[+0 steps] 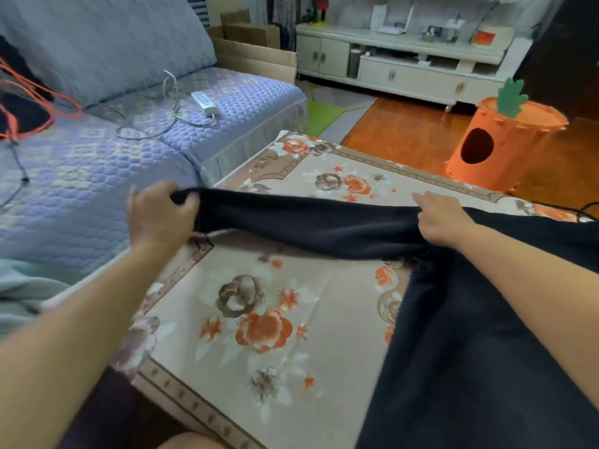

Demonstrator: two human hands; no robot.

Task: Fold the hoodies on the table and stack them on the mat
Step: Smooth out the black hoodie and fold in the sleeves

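Floral-clothed bench (291, 400) carries my black hoodie (470, 351), sleeve stretched left above it. Left fingers (181, 207) curl round the sleeve cuff; right fingers (424, 202) pinch the shoulder seam. Sofa (97, 176) just left, power strip (205, 103) on it.

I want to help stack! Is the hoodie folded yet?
Not yet. The left hand grips the end of a sleeve of the dark hoodie and the right hand rests further along it, stretched over the flowered cloth. No folded pile shows, so folding and stacking are left.
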